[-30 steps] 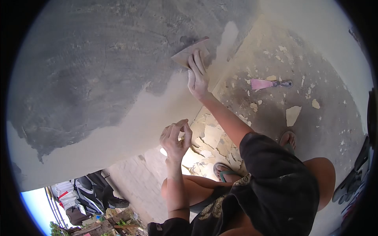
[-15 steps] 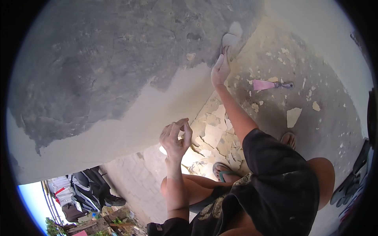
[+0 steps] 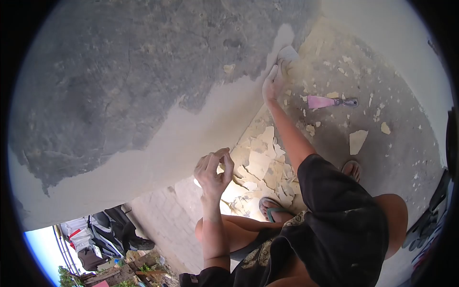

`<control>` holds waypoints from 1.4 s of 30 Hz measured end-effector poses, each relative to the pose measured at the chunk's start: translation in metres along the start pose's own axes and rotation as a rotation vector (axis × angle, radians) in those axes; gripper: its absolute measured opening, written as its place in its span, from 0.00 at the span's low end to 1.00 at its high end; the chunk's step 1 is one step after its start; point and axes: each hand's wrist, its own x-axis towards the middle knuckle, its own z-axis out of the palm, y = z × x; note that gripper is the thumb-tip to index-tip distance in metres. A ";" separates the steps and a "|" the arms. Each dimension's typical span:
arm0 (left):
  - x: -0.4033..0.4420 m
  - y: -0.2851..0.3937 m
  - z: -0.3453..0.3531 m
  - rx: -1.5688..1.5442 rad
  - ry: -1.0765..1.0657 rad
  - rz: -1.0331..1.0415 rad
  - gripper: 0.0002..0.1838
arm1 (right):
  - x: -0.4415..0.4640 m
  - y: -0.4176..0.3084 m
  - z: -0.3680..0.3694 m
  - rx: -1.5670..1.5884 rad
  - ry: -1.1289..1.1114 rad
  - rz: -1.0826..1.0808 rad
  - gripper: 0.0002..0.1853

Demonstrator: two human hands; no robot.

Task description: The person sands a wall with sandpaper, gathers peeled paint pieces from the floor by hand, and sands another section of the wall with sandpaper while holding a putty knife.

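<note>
My right hand [image 3: 271, 86], dusted white, is closed round a pale flat piece [image 3: 288, 54] at the wall's lower edge. Its exact kind is unclear, and my fingers are partly hidden behind it. Beside it, a white smear [image 3: 285, 34] marks the grey wall [image 3: 119, 71] and joins the white band [image 3: 186, 134] along the bottom. My left hand [image 3: 213, 174], also dusty, hovers near the wall's lower edge with thumb and fingertips pinched together in a ring. I see nothing between them.
A putty knife [image 3: 330, 102] with a pinkish blade lies on the floor, right of my right arm. Flaked paint pieces [image 3: 260, 165] pile up by my sandalled foot [image 3: 272, 209]. A larger flake [image 3: 357, 142] lies near the other foot. Bags [image 3: 105, 234] hang at lower left.
My right hand has moved slightly down and right along the wall's edge with the pale piece, which now looks tilted. More white smear shows behind it. The left hand has barely moved.
</note>
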 end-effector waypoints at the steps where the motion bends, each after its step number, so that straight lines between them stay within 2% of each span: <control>1: 0.000 -0.001 0.002 -0.005 -0.001 0.006 0.08 | -0.007 -0.011 0.006 -0.003 0.092 -0.200 0.16; 3: 0.004 -0.003 0.006 -0.012 -0.015 0.024 0.08 | -0.051 -0.081 -0.006 0.130 -0.155 -0.315 0.16; 6: 0.007 -0.002 0.007 -0.007 -0.013 0.029 0.08 | -0.065 -0.072 -0.006 0.079 -0.366 -0.871 0.16; 8: 0.007 -0.005 0.003 0.003 -0.004 0.020 0.08 | -0.032 -0.043 -0.004 -0.010 -0.186 -0.576 0.17; 10: 0.000 -0.004 -0.002 0.005 -0.009 0.000 0.08 | 0.015 0.030 0.008 0.027 0.134 -0.133 0.18; 12: -0.001 -0.005 -0.001 -0.010 -0.005 -0.003 0.08 | 0.020 0.051 0.000 0.038 0.015 0.031 0.19; 14: -0.002 -0.007 0.004 -0.029 -0.008 -0.002 0.08 | 0.013 0.020 -0.001 0.085 -0.042 -0.027 0.19; 15: 0.001 -0.007 0.005 -0.021 -0.017 0.007 0.08 | -0.016 -0.028 -0.003 0.123 -0.039 -0.156 0.19; 17: 0.007 -0.004 0.009 -0.009 -0.037 0.022 0.08 | -0.060 -0.080 -0.018 -0.115 -0.201 -0.559 0.20; 20: 0.009 -0.006 0.010 -0.014 -0.034 0.013 0.08 | -0.035 -0.024 -0.003 -0.079 -0.129 -0.606 0.17; 23: 0.003 -0.009 0.009 -0.005 -0.036 -0.007 0.08 | 0.027 0.019 -0.001 0.037 -0.043 0.096 0.18; 25: 0.001 -0.007 0.009 -0.013 -0.049 -0.014 0.08 | 0.022 0.012 -0.002 0.024 -0.044 0.110 0.18; 27: 0.006 -0.007 0.014 -0.024 -0.042 -0.001 0.08 | -0.004 -0.013 -0.002 0.046 -0.083 -0.042 0.20; 28: 0.008 -0.006 0.015 -0.030 -0.041 0.006 0.08 | -0.037 -0.040 -0.010 0.066 -0.127 -0.188 0.20; 31: 0.011 -0.007 0.017 -0.022 -0.038 0.022 0.07 | -0.058 -0.043 -0.010 -0.039 -0.165 -0.331 0.21; 32: 0.009 -0.009 0.015 -0.010 -0.049 0.017 0.07 | -0.032 -0.035 0.006 0.117 -0.018 -0.209 0.20; 34: 0.002 -0.008 0.007 0.002 -0.065 -0.010 0.07 | 0.057 -0.035 0.019 0.124 0.125 -0.220 0.21; 35: 0.001 -0.008 0.007 0.000 -0.058 -0.021 0.07 | 0.094 -0.051 0.005 0.065 -0.007 -0.034 0.22; 37: 0.000 -0.010 0.006 0.003 -0.058 -0.026 0.07 | 0.105 -0.062 -0.007 0.001 -0.132 0.074 0.22; 40: 0.009 -0.008 0.014 -0.022 -0.042 0.000 0.07 | 0.038 -0.044 -0.005 0.008 -0.026 -0.301 0.21; 42: 0.015 -0.006 0.016 -0.021 -0.047 0.018 0.07 | -0.047 -0.023 -0.017 -0.086 -0.192 -0.313 0.21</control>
